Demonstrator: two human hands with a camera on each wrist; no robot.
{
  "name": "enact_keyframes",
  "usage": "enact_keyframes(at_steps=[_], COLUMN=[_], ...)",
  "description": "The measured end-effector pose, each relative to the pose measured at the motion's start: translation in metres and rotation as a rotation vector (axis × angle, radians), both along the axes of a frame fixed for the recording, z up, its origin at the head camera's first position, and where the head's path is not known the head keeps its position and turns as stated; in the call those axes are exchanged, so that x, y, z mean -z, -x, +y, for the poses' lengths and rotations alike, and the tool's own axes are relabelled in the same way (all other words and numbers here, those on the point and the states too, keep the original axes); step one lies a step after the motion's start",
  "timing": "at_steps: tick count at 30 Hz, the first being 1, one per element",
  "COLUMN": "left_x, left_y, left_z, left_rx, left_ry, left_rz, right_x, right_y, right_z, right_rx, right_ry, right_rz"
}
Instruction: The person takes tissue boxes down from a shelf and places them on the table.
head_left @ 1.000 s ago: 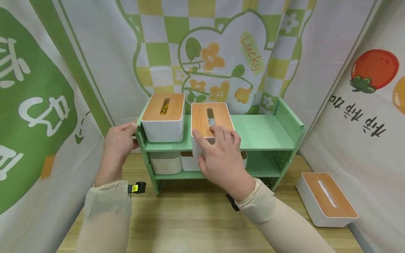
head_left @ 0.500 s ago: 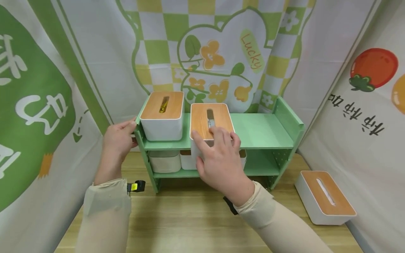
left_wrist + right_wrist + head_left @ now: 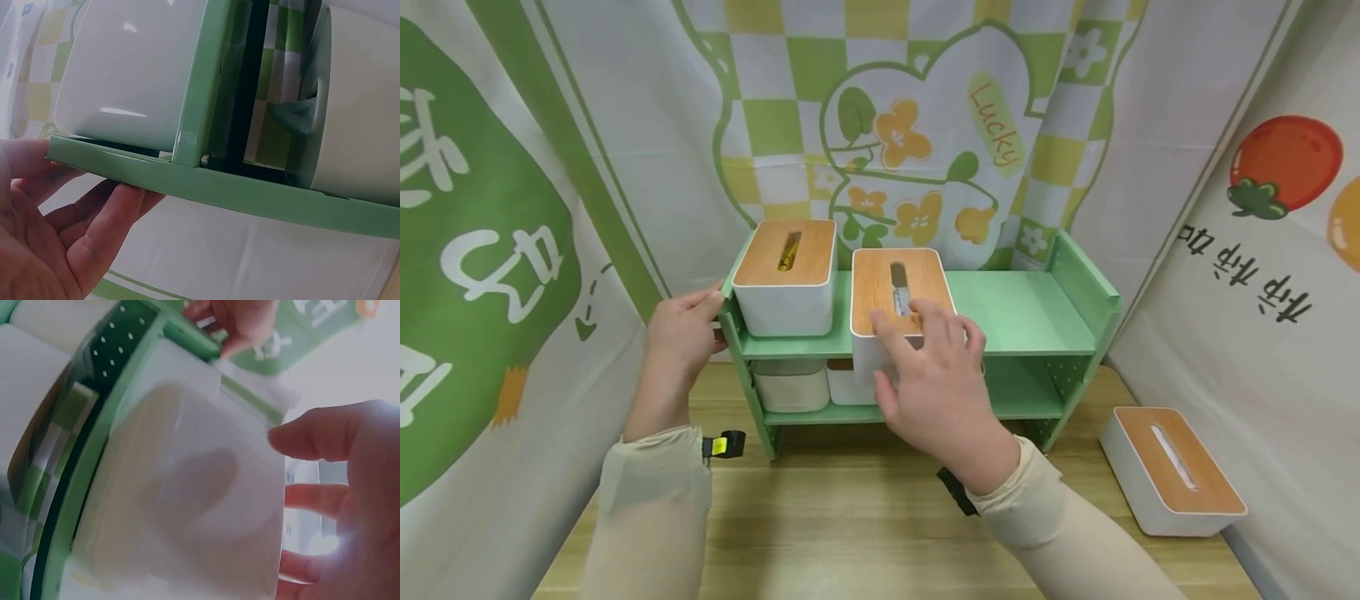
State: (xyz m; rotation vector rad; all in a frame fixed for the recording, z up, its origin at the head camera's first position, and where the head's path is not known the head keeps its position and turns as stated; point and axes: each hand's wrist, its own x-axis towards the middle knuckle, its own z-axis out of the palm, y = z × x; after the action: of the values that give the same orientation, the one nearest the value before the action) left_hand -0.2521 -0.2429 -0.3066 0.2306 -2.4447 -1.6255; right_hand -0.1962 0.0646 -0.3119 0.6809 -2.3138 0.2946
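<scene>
On a green two-tier shelf [image 3: 1026,304] stand two white tissue boxes with wood-look lids. My left hand [image 3: 683,332] grips the shelf's left side panel near its top; in the left wrist view its fingers and thumb lie around the green panel edge [image 3: 156,180]. The middle tissue box [image 3: 876,287] juts out over the shelf's front edge, a clear packet showing in its slot. Over its front lid edge lies my right hand [image 3: 938,379], fingers spread and slightly bent. In the right wrist view its fingertips are at the box's top edge [image 3: 206,487]. Further left sits the other tissue box [image 3: 786,304].
A cream bin [image 3: 792,390] and a white bin [image 3: 850,385] stand on the lower tier, partly hidden by the middle box. Another tissue box [image 3: 1180,467] lies on the wooden table [image 3: 842,517] at the right. Printed curtains [image 3: 632,125] surround the shelf.
My right hand has shifted slightly right and back toward me, its fingers now nearer the lid's front edge. The middle tissue box sits slightly further forward. The left hand keeps its grip.
</scene>
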Motion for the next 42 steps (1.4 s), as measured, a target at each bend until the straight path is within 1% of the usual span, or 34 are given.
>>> enact_keyframes(at_steps=[3, 5, 7, 11, 14, 17, 19, 20, 23, 26, 30, 36, 39, 42], left_x=[0.001, 0.002, 0.003, 0.004, 0.004, 0.005, 0.005, 0.005, 0.004, 0.004, 0.005, 0.005, 0.003, 0.000], left_y=[0.000, 0.000, 0.000, 0.000, 0.000, 0.000, 0.000, 0.000, 0.000, 0.001, 0.001, 0.000, 0.001, 0.001], left_z=[0.001, 0.001, 0.002, 0.001, 0.001, 0.000, -0.001, -0.001, -0.001, 0.000, 0.001, 0.000, 0.000, 0.000], left_rx=[0.007, 0.009, 0.006, 0.002, 0.003, 0.000, -0.007, -0.007, -0.008, -0.001, -0.001, -0.006, -0.005, -0.001], left_ry=[-0.007, -0.010, -0.011, -0.015, -0.025, -0.028, -0.022, -0.021, -0.019, -0.027, -0.032, -0.021, -0.013, -0.001], left_rz=[0.002, 0.004, 0.004, 0.002, 0.003, 0.001, -0.006, -0.005, -0.011, -0.014, -0.017, -0.017, -0.011, -0.004], right_x=[-0.001, -0.002, -0.003, -0.002, 0.003, 0.010, 0.014, 0.015, 0.018, 0.020, 0.019, 0.018, 0.015, 0.009], right_y=[0.001, 0.003, 0.007, 0.016, 0.022, 0.026, 0.029, 0.031, 0.036, 0.038, 0.037, 0.032, 0.031, 0.034], right_z=[0.017, 0.030, 0.044, 0.069, 0.082, 0.085, 0.083, 0.082, 0.078, 0.075, 0.072, 0.073, 0.075, 0.075], right_rx=[0.013, 0.023, 0.037, 0.029, -0.062, -0.186, -0.270, -0.313, -0.416, -0.462, -0.457, -0.436, -0.444, -0.425], right_ry=[0.113, 0.205, 0.300, 0.475, 0.635, 0.824, 0.940, 0.989, 1.104, 1.136, 1.122, 1.103, 1.090, 1.066], right_rz=[-0.059, -0.146, -0.272, -0.583, -0.852, -1.097, -1.211, -1.247, -1.313, -1.334, -1.327, -1.329, -1.336, -1.319])
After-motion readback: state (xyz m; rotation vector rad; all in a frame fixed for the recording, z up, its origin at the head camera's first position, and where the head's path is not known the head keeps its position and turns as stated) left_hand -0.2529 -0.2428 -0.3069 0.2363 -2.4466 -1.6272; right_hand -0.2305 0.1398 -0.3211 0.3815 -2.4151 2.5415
